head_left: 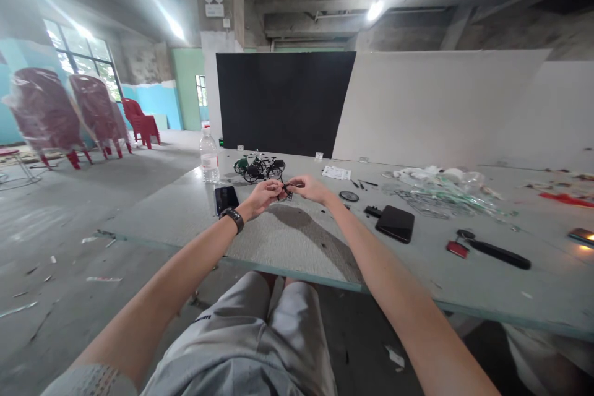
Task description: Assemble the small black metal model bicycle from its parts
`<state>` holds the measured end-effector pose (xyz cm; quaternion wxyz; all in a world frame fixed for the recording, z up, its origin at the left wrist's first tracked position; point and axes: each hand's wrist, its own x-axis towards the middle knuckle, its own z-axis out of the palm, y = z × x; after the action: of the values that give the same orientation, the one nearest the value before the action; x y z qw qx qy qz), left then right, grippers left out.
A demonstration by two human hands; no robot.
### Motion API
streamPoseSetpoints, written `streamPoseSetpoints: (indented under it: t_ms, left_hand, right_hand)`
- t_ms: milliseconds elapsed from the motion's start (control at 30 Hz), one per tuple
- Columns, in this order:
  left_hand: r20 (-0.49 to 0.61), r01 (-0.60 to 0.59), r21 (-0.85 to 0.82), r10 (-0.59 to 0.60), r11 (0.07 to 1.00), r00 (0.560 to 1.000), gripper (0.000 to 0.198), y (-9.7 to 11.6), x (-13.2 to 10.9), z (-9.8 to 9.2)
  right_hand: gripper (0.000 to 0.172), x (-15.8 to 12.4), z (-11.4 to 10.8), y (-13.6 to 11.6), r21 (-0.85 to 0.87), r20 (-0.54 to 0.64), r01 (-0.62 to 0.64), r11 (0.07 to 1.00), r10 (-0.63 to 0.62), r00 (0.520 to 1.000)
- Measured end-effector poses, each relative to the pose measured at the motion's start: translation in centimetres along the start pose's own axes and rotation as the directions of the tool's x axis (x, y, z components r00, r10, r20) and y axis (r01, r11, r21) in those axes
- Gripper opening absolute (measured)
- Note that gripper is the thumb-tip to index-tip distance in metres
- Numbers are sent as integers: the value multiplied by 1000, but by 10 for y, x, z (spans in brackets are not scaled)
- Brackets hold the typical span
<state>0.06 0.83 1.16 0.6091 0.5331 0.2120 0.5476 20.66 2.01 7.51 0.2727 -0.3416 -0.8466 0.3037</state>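
Grey shorts [241,334] fill the bottom of the view, with both bare forearms reaching out above them; the left hand [263,196], a black wristwatch [232,219] on its wrist, and the right hand [310,189] meet above the near half of a long grey bench [297,253]; both grips are closed together on a small black wire-like part [286,188], its exact shape too small to tell; it is held just above the bench, in front of the model bicycles; a black smartphone [226,199] lies just beside the left hand; a round black disc [349,196] lies near the right hand, and a dark tablet-like slab [395,223] lies further right; beyond it are a long black-handled tool [499,253] and a small red piece [457,249]; ahead of the hands stand miniature model bicycles [262,168], mostly black with some green, with a clear water bottle [209,156] to their left; a printed sheet [336,172] lies to their right, and clear plastic bags [440,193] are heaped further along; farther off, a black panel [283,102] stands at the bench's far edge; red chairs wrapped in plastic [44,117] stand on the concrete floor [106,210] at left.
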Motion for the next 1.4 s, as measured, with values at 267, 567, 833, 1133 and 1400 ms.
streamPoseSetpoints:
  t_ms: [267,567,833,1133,1400]
  left_hand:
    - [10,4,-1,-4,1000,1000,38,-2,0,0]
    - [24,3,65,-5,998,1000,35,-2,0,-2]
    - [6,1,87,-2,996,1000,33,1,-1,1]
    - [-10,9,86,-9,996,1000,27,1,-1,2]
    - [3,26,62,-26,998,1000,31,2,-1,1]
  right_hand:
    - [49,-7,-18,0,-159,-36,-33,987,28,999]
    - [33,-21,-26,41,-407,25,-114,906,136,990]
    - [24,-21,-21,51,-402,116,-61,914,117,986]
    - [20,-23,-15,43,-340,115,-48,939,92,989]
    - [22,-23,-13,36,-358,130,-76,930,130,983]
